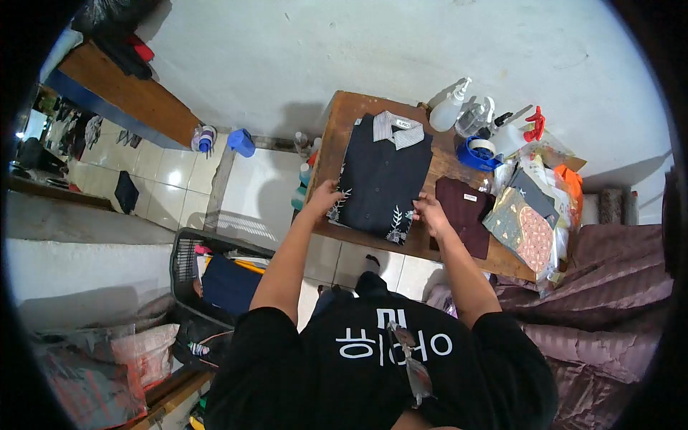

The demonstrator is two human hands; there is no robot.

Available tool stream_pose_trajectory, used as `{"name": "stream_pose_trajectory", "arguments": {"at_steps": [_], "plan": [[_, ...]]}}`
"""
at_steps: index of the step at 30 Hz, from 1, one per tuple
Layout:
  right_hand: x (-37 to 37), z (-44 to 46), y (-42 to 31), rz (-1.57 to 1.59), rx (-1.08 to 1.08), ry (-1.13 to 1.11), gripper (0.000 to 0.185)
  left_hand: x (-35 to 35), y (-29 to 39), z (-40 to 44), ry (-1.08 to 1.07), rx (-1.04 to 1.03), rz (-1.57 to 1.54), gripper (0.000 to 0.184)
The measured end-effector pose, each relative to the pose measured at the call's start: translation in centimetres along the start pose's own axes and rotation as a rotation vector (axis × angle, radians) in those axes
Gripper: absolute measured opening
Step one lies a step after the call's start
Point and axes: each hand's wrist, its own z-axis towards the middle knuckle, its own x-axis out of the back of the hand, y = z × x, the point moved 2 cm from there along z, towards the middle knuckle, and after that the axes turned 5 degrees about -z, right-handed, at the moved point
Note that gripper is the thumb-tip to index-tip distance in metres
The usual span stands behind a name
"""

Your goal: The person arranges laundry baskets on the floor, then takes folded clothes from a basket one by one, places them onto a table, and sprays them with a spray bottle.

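A folded black shirt (378,183) with a striped collar, a front row of buttons and white floral embroidery near its lower edges lies on the wooden table (351,104). At the shirt's left edge, my left hand (325,199) grips the cloth with its fingers curled. On the opposite side, my right hand (430,213) pinches the lower right edge beside the embroidery. Close to the right hand, a folded maroon shirt (462,222) with a small label lies on the table. The fingertips of both hands are partly hidden by the cloth.
Along the wall stand a white pump bottle (446,115), a spray bottle with a red trigger (534,125) and a blue tape dispenser (479,153). Patterned fabric pieces (523,222) pile up at the table's right. A black crate (188,261) with cloth stands at lower left.
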Motion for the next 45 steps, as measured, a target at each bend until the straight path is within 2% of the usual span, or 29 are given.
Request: {"name": "stream_pose_trajectory", "arguments": {"at_steps": [4, 7, 9, 10, 12, 15, 17, 20, 23, 24, 27, 30, 33, 35, 36, 39, 42, 45], "plan": [[-0.6, 1.3, -0.8, -0.046, 0.082, 0.062, 0.026, -1.0, 1.3, 3.1, 0.213, -0.042, 0.149, 0.057], [-1.0, 1.6, -2.0, -0.092, 0.181, 0.078, 0.031, -2.4, 5.5, 3.1, 0.201, -0.079, 0.325, 0.062], [-1.1, 2.0, -2.8, -0.042, 0.33, 0.072, 0.036, -2.6, 6.2, 4.6, 0.085, -0.126, 0.249, 0.064], [-0.8, 2.2, -3.0, -0.082, 0.339, 0.082, 0.041, -2.9, 6.2, 5.1, 0.026, -0.148, 0.211, 0.065], [0.0, 2.6, -3.7, -0.163, 0.365, 0.103, 0.051, -3.2, 9.4, 3.9, 0.012, -0.171, 0.194, 0.067], [-0.9, 1.0, -6.1, -0.139, 0.439, 0.107, 0.052, -3.0, 11.0, 2.9, 0.009, -0.228, 0.06, 0.066], [-1.8, -0.2, -7.2, -0.109, 0.405, 0.078, 0.053, -3.1, 11.9, 0.9, 0.008, -0.241, -0.094, 0.067], [-1.5, 0.9, -4.9, -0.126, 0.274, 0.1, 0.046, -2.7, 5.2, 2.3, 0.123, -0.362, 0.043, 0.065], [-0.3, 2.9, -0.8, -0.243, 0.21, 0.146, 0.047, -2.2, 3.7, 1.7, 0.063, -0.086, -0.114, 0.063], [0.1, 3.5, 0.0, -0.229, 0.213, 0.147, 0.046, -2.4, 3.9, 1.5, 0.07, -0.025, -0.28, 0.056], [0.0, 3.6, 0.2, -0.252, 0.273, 0.192, 0.041, -2.3, 5.0, 1.7, 0.17, -0.061, 0.095, 0.054], [-0.5, 3.0, -1.6, -0.298, 0.316, 0.277, 0.039, -1.9, 3.2, 3.8, 0.143, -0.147, -0.008, 0.053], [-0.9, 2.5, -2.1, -0.34, 0.391, 0.312, 0.039, -3.0, 7.1, 2.0, 0.084, -0.229, -0.218, 0.056], [-1.9, 0.7, -3.7, -0.427, 0.414, 0.371, 0.038, -2.9, 7.1, 2.2, 0.116, -0.234, -0.17, 0.056], [-0.9, 1.8, -2.4, -0.458, 0.35, 0.372, 0.04, -2.8, 6.9, 2.1, 0.13, -0.234, -0.146, 0.055], [-1.1, 2.3, -0.9, -0.276, 0.244, 0.321, 0.043, -2.3, 2.8, 3.6, 0.273, -0.227, 0.132, 0.051], [-2.5, 0.4, -2.7, -0.203, 0.19, 0.203, 0.049, -1.7, 3.4, 3.3, 0.23, -0.108, 0.242, 0.049], [-1.5, 1.6, -1.1, -0.339, 0.381, 0.243, 0.049, -1.8, 5.7, 1.6, 0.205, -0.207, 0.213, 0.047]]}}
